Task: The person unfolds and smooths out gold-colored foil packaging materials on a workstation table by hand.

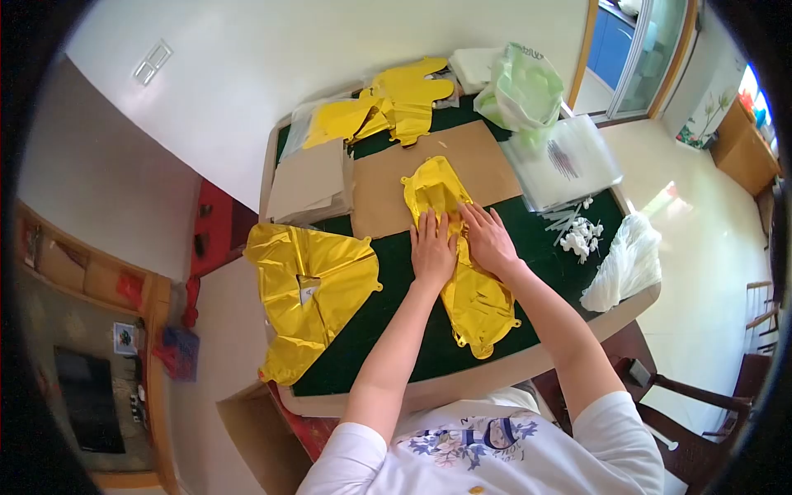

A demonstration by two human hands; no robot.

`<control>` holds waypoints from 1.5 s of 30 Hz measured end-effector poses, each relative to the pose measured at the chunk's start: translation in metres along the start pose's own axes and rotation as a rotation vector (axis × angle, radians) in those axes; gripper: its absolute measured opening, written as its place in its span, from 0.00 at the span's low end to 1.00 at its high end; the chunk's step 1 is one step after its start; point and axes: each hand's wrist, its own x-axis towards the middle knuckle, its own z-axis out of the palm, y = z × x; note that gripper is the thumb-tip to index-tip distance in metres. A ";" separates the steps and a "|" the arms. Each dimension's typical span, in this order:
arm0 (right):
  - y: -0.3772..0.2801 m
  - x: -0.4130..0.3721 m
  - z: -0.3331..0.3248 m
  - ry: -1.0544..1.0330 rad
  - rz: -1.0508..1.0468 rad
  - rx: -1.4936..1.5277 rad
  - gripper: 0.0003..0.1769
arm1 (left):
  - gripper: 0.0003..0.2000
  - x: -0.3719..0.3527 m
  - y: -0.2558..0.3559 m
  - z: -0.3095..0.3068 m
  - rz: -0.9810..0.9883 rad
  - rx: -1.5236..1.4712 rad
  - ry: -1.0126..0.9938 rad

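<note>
A flat gold foil balloon (pixel 480 307) lies lengthwise in front of me, its far end over a brown cardboard sheet (pixel 375 194) and its near end on the dark green tabletop (pixel 396 330). My left hand (pixel 434 250) rests flat on its middle, fingers stretched forward. Close beside it, my right hand (pixel 488 238) presses on the same balloon with fingers extended. Both hands hide the balloon's midsection. To the left, a second gold foil balloon (pixel 282 257) is spread out, with an opening in its middle and one end hanging over the table edge.
More gold foil balloons (pixel 408 92) are piled at the back. A stack of grey-beige card (pixel 307 181) sits at the left. On the right lie clear plastic bags (pixel 569 157), white plastic pieces (pixel 582 239) and a bunched white bag (pixel 624 266). A green-white bag (pixel 521 92) stands behind.
</note>
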 end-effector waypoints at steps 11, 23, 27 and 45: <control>0.007 -0.002 0.009 0.020 -0.075 -0.062 0.24 | 0.26 -0.002 0.001 -0.004 -0.026 -0.002 0.008; 0.009 0.029 0.004 0.017 -0.116 -0.046 0.23 | 0.27 -0.003 0.001 -0.005 -0.053 0.006 -0.052; 0.009 0.025 0.017 -0.053 -0.158 -0.157 0.24 | 0.27 -0.002 0.002 -0.009 -0.051 -0.058 -0.028; 0.006 0.025 0.018 -0.047 -0.121 -0.167 0.24 | 0.28 -0.015 -0.013 -0.012 -0.139 -0.006 -0.028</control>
